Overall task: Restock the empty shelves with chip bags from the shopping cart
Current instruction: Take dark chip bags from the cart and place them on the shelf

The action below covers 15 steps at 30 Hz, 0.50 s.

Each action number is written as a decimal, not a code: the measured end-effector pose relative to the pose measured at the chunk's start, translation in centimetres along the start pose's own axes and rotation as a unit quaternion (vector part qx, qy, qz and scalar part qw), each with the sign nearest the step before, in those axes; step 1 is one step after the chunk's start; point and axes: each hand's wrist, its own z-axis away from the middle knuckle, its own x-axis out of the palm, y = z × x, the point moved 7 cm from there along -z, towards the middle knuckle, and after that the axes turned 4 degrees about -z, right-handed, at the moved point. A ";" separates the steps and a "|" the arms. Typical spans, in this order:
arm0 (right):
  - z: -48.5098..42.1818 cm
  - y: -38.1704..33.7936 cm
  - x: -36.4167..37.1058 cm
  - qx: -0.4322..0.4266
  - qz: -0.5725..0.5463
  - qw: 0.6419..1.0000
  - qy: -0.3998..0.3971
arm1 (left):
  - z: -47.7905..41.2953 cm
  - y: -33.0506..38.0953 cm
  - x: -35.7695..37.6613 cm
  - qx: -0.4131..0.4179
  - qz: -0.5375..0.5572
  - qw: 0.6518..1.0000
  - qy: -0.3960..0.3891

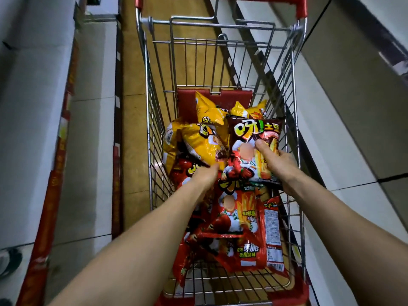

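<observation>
Tan aisle floor (132, 120) between white shelves (33, 102)

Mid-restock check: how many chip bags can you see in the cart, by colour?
Yellow bags: at least 3
Red bags: at least 4, overlapping
Dark brown bag, gripped by the right hand: 1
Total: at least 8

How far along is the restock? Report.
Done: nothing shown; the shelves beside the cart look bare. In hand: the right hand grips a dark red bag above the pile; the left hand reaches in, grip unclear. Left: the yellow bags and red bags in the cart.
</observation>
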 end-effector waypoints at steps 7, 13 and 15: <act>0.7 -0.6 -1.7 -0.026 0.017 0.999 0.021 | 1.7 3.1 1.0 0.023 0.103 0.990 -0.089; 4.5 -4.1 -3.7 -0.105 0.029 0.994 -0.004 | 5.8 9.4 2.9 0.146 0.096 0.976 -0.129; 6.3 -5.8 -5.7 -0.138 0.010 0.990 -0.006 | 7.7 11.4 3.1 0.186 0.102 0.973 -0.086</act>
